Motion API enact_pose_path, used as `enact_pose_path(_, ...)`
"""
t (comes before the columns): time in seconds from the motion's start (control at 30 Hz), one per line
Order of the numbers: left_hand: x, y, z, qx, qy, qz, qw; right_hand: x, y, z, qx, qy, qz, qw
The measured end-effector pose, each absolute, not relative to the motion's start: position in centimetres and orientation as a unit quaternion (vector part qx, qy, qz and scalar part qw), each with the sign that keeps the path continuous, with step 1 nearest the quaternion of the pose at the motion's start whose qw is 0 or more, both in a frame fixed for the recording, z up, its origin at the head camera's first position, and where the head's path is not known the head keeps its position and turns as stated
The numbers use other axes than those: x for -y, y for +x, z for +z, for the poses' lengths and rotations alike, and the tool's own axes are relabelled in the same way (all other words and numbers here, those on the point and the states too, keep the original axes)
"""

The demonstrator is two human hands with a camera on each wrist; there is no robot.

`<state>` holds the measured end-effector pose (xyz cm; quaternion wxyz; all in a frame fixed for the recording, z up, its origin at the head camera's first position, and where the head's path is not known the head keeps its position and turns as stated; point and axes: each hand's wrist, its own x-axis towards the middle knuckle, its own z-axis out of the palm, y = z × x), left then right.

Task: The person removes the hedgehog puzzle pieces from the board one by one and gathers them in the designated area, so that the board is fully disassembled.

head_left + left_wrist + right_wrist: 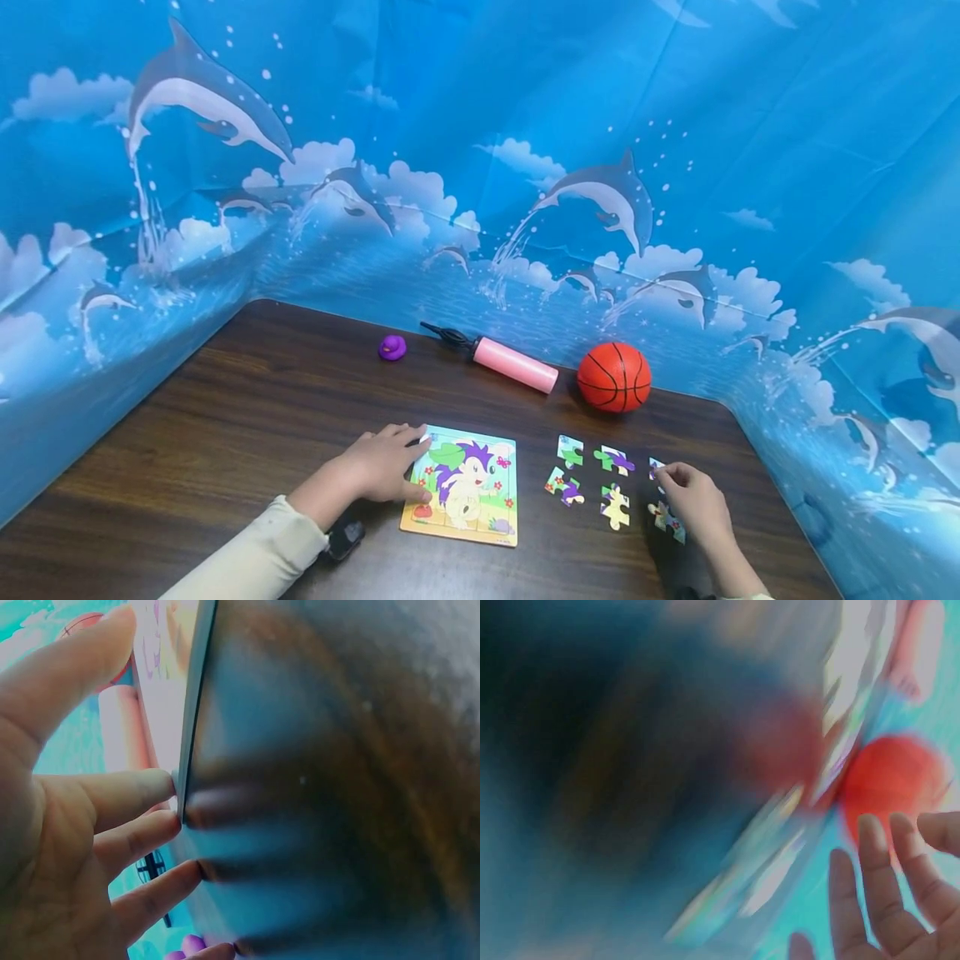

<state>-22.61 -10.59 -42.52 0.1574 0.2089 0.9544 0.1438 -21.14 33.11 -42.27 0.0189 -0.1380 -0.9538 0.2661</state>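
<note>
A square picture board showing a purple-spined hedgehog lies on the dark table. My left hand rests at its left side, thumb over the lower left part and fingertips near the upper left corner. In the left wrist view, those fingers are spread, touching the board's edge and the table. Loose jigsaw pieces lie to the right, among them a green one, a yellow one and a flowered one. My right hand is at the top right piece, partly covering it. Its fingers appear loosely bent, holding nothing visible.
Along the back of the table are a purple rubber duck, a pink hand pump with a black nozzle, and a small orange-red basketball. A blue dolphin-print curtain hangs around the table. Motion blurs the right wrist view.
</note>
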Motion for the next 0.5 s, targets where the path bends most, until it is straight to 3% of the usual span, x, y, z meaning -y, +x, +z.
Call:
enact_pose_path(0.17,11.1,-22.8,-42.3,-0.952,0.213,0.146,0.165,-24.5,-22.4,-41.4,0.96,-0.011,0.281,0.007)
enact_pose_path(0.37,11.5,-22.8,-42.3,-0.948,0.238,0.131,0.164,-13.9,-22.5,-41.8,0.934,0.175,0.296,-0.096)
enact_pose_path(0.5,11.4,-22.7,-42.2,-0.944,0.258,0.132,0.158,-10.0,-21.7,-42.3,0.926,0.229,0.267,-0.138)
